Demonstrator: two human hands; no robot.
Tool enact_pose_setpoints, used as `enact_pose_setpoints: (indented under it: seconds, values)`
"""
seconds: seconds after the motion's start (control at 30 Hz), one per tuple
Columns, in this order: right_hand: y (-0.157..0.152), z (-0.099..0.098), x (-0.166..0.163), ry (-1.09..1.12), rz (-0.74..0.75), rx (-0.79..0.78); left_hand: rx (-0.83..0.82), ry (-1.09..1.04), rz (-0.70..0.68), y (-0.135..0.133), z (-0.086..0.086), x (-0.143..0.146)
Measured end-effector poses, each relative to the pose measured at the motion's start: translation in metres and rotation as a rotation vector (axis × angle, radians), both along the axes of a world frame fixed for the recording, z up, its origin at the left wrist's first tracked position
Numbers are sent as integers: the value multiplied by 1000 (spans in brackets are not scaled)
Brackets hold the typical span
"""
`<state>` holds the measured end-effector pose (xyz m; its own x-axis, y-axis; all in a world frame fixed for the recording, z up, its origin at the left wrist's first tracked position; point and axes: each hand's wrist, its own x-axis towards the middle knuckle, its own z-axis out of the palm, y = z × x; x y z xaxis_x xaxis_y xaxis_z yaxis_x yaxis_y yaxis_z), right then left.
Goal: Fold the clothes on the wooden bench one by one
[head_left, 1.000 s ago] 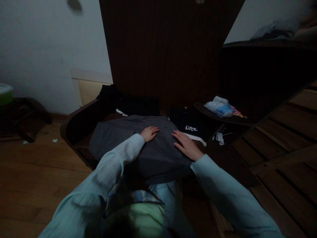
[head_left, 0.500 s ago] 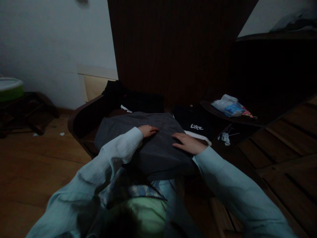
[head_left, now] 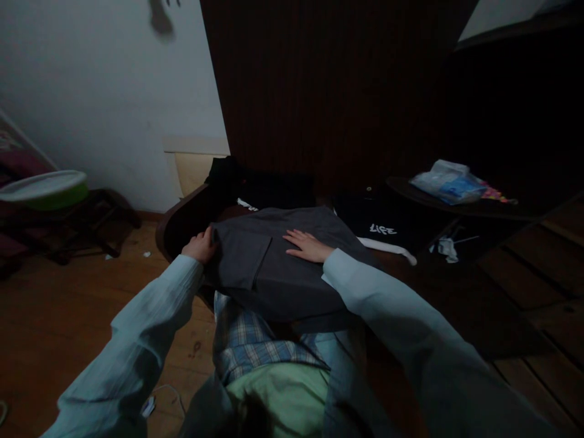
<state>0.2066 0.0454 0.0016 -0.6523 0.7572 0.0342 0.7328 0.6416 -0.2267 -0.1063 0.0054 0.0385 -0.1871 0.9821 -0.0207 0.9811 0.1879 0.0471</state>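
Observation:
A dark grey garment [head_left: 296, 286] lies spread over the front of a dark wooden bench, its exact kind hard to tell in the dim light. At its left edge my left hand [head_left: 201, 246] is closed around the cloth. Between my hands, a squarish part of the cloth lies doubled over on the left half. My right hand [head_left: 309, 246] rests flat on the middle of the garment, fingers spread. Just behind it lies a black garment [head_left: 360, 216] with white "LIFE" lettering and a white edge.
More black clothing [head_left: 278, 187] is heaped at the back. A curved armrest [head_left: 182, 210] bounds the left side. On the right, a small shelf [head_left: 497, 210] carries a plastic packet [head_left: 449, 181]. A green-rimmed basin [head_left: 50, 191] stands on a stool at far left.
My left hand has moved from the garment's middle to its left edge and closed on it; the left part is now doubled over. My right hand has slid left over the cloth.

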Motion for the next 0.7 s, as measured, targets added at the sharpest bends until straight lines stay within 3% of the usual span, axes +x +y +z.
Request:
enact_pose_setpoints:
  seconds: [0.13, 0.23, 0.4, 0.7]
  values:
    - [-1, -9, -3, 33, -23, 51, 56, -33, 131, 3, -7, -1]
    - [-4, -10, -1, 45, -29, 77, 31, -175, 185, 12, -11, -6]
    - [-12, -10, -2, 29, -62, 71, 10, -331, 176, 25, -18, -12]
    - [-22, -7, -13, -34, -213, 54, 122, -250, 139, 55, -28, -8]
